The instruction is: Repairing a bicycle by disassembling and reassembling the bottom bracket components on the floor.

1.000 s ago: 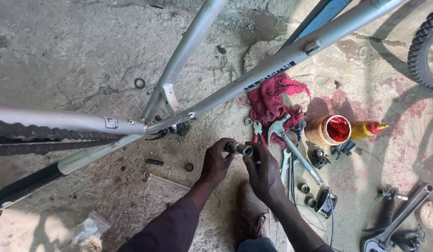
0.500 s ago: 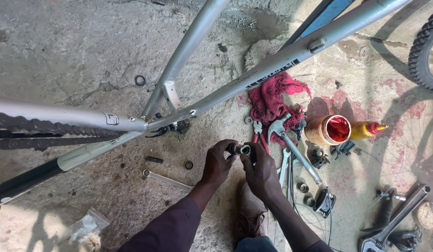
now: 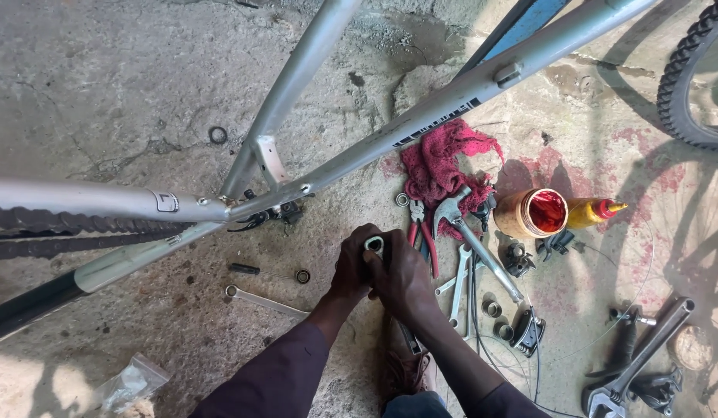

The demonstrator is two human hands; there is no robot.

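My left hand [image 3: 349, 267] and my right hand [image 3: 403, 277] are pressed together low in the middle of the view, both closed around a small metal cylinder part [image 3: 374, 245] whose round end shows between the fingers. They hover over the concrete floor just below the silver bicycle frame [image 3: 312, 182]. Pliers with red handles [image 3: 422, 232] lie right beside my right hand.
A red rag [image 3: 444, 162], a hammer [image 3: 483, 248], wrenches [image 3: 459, 275], an open tin of red grease [image 3: 541, 213] and a yellow oil bottle [image 3: 595, 210] lie to the right. A spanner [image 3: 262, 299] lies left of my arms. A tyre [image 3: 688, 77] stands at top right. A crank arm [image 3: 645, 352] lies bottom right.
My hands have closed in together around the metal part, which now stands end-on between them. The view has shifted slightly.
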